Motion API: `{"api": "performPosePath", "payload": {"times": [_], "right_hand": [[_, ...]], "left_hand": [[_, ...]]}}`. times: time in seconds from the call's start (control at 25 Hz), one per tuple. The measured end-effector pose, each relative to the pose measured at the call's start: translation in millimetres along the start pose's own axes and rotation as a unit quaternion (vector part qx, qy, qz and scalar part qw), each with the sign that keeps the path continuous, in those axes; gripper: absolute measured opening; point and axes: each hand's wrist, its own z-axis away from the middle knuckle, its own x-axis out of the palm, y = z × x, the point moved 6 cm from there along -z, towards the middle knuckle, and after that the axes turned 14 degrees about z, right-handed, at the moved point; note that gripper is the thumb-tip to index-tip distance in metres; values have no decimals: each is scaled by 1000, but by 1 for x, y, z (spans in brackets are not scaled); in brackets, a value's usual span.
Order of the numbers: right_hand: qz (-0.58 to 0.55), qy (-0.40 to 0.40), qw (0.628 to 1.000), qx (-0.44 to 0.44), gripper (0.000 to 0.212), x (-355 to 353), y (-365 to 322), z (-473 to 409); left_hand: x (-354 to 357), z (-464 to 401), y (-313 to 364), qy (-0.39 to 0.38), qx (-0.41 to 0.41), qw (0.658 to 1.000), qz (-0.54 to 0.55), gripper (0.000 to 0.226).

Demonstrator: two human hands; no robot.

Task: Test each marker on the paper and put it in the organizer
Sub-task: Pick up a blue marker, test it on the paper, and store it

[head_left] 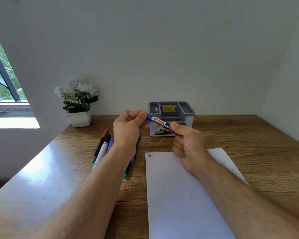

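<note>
**Blue marker held at both ends above the desk**

The marker (160, 122) is in the air in front of the organizer (171, 118), held level between both hands. The right hand (188, 145) curls round its barrel to steady it; the left hand (129, 128) pinches the blue cap (149, 116) between thumb and fingers, a grip suited to pressing it on or pulling it off. Which of these, I cannot tell. The paper (179, 195) lies just below, one blue scribble (151, 155) in its corner. More markers (102, 147) wait in a loose row to the left, within reach. A potted plant (78, 102) stands behind.
</note>
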Motion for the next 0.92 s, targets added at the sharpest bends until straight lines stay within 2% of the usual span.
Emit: {"api": "performPosePath", "payload": {"times": [0.24,0.44,0.56,0.68,0.8,0.92], "right_hand": [[-7,5,1000,11,15,0,0,0],[16,-11,1000,0,18,2,-2,0],[40,-28,999,-11,28,5,-4,2],[19,-34,999,-2,55,6,-6,4],[-17,-14,999,27,42,4,-4,4],[12,-5,999,42,41,5,-3,5]], "left_hand": [[5,4,1,-20,39,999,-11,8],[23,15,-5,-69,44,996,-17,49],[31,21,1,-83,66,994,-28,55],[37,26,18,-85,146,983,-65,54],[45,27,38,-76,239,960,-124,54],[56,17,55,-52,298,944,-134,54]]}}
